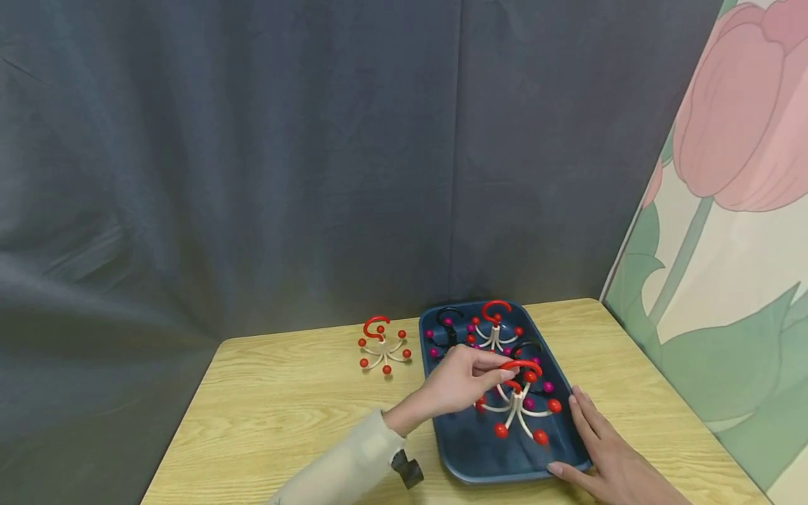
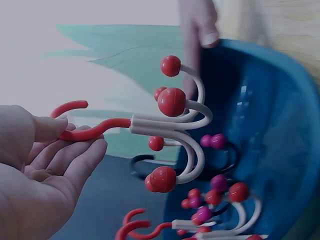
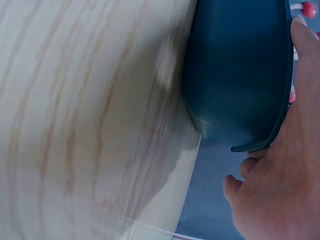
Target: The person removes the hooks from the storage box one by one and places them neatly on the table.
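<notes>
My left hand (image 1: 461, 382) pinches the red hook of a white multi-arm hanger (image 1: 517, 401) between thumb and fingers. The hanger's curved white arms end in red balls; in the left wrist view this hanger (image 2: 167, 123) stands out from the fingertips over the blue tray (image 2: 305, 75). At the near right corner of the tray (image 1: 473, 449), my right hand (image 1: 606, 449) rests with straight fingers along the side and thumb on the near rim. Inside the tray's far half lie another white hanger (image 1: 496, 337) and black hangers (image 1: 451, 335) with magenta balls, partly hidden by my left hand.
Left of the tray, a white hanger (image 1: 384, 348) with a red hook and red balls stands on the wooden table (image 1: 284, 407). A dark curtain (image 1: 315, 175) hangs behind the table. On the right is a wall (image 1: 726, 280) painted with a tulip.
</notes>
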A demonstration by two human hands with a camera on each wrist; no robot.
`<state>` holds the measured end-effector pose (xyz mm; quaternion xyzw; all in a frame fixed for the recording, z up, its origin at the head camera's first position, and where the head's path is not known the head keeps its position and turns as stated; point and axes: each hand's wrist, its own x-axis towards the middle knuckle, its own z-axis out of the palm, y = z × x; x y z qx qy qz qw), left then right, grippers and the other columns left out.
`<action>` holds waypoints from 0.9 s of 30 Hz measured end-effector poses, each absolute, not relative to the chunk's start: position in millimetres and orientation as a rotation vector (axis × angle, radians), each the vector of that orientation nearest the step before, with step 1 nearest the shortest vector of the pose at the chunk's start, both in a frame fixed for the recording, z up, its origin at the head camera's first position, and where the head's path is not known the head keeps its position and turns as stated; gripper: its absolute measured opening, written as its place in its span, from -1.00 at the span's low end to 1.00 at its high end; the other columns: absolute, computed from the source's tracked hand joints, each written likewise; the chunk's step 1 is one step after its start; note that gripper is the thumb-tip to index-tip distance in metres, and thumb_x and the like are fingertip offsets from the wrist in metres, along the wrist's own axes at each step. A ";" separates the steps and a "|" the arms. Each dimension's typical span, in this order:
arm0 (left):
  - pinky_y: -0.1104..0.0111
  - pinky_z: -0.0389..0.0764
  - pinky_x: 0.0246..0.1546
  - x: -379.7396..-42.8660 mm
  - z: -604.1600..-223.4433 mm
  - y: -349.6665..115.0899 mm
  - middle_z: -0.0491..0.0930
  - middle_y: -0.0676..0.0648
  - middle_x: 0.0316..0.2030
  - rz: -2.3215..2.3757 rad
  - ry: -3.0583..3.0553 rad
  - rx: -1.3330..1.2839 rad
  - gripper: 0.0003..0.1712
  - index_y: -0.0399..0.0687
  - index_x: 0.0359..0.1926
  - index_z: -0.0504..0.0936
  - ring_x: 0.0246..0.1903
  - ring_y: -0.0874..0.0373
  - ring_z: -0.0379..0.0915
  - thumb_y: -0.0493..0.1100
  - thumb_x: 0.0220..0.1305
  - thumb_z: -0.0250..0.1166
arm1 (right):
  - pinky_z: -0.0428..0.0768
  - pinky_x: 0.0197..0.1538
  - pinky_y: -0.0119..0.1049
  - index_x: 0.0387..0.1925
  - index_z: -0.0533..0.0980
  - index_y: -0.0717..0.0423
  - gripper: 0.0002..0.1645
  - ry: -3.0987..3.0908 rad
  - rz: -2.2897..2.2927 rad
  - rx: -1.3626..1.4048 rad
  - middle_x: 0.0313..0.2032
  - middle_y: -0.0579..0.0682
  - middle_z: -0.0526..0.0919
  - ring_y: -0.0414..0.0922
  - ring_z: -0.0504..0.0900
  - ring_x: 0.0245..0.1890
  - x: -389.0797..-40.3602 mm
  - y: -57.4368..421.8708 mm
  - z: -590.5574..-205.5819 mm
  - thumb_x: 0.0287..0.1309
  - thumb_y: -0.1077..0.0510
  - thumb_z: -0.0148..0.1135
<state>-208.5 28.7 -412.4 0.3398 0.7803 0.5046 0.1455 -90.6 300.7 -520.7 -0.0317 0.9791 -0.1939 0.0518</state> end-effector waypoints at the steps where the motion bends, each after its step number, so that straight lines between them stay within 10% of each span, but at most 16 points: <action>1: 0.49 0.16 -0.69 -209.7 -408.6 25.9 0.86 -0.07 -0.30 1.466 2.250 0.968 -0.67 0.03 0.15 0.80 -0.76 0.37 0.23 -0.01 0.47 0.36 | 0.48 0.28 0.45 0.66 -0.08 0.30 0.50 2.984 -0.585 -0.097 0.62 0.39 -0.03 0.41 0.24 0.48 -90.6 300.4 -520.7 0.14 -0.67 0.18; 11: 0.47 0.23 -0.61 -225.8 -377.6 -15.5 0.86 0.00 -0.17 1.533 2.272 0.930 -0.65 0.08 0.17 0.79 -0.66 0.25 0.31 0.03 0.47 0.36 | 0.47 0.32 0.41 0.67 -0.08 0.29 0.51 3.024 -0.594 -0.131 0.63 0.37 -0.02 0.40 0.23 0.51 -88.9 302.0 -522.3 0.13 -0.66 0.22; 15: 0.56 0.46 -0.43 -232.8 -372.7 -37.0 0.83 -0.05 0.02 1.586 2.226 0.962 -0.61 0.00 0.23 0.74 -0.19 0.20 0.79 -0.01 0.49 0.33 | 0.47 0.32 0.40 0.67 -0.10 0.28 0.50 3.033 -0.593 -0.142 0.64 0.36 -0.03 0.38 0.24 0.51 -88.0 303.6 -523.2 0.14 -0.65 0.22; 18: 0.59 0.56 -0.29 -237.4 -369.5 -52.4 0.80 -0.08 0.09 1.637 2.200 0.967 -0.61 -0.03 0.24 0.73 0.14 0.06 0.74 -0.03 0.49 0.33 | 0.48 0.32 0.38 0.67 -0.10 0.26 0.50 3.051 -0.578 -0.150 0.64 0.34 -0.02 0.36 0.25 0.51 -87.8 304.3 -523.6 0.15 -0.65 0.22; 27: 0.57 0.54 -0.40 -250.7 -362.8 -105.0 0.79 -0.27 0.05 1.692 2.326 0.959 -0.66 -0.16 0.18 0.75 -0.28 0.39 0.69 -0.17 0.47 0.35 | 0.46 0.33 0.40 0.67 -0.10 0.26 0.51 3.033 -0.598 -0.144 0.64 0.35 -0.03 0.38 0.23 0.51 -88.0 303.0 -524.3 0.13 -0.66 0.22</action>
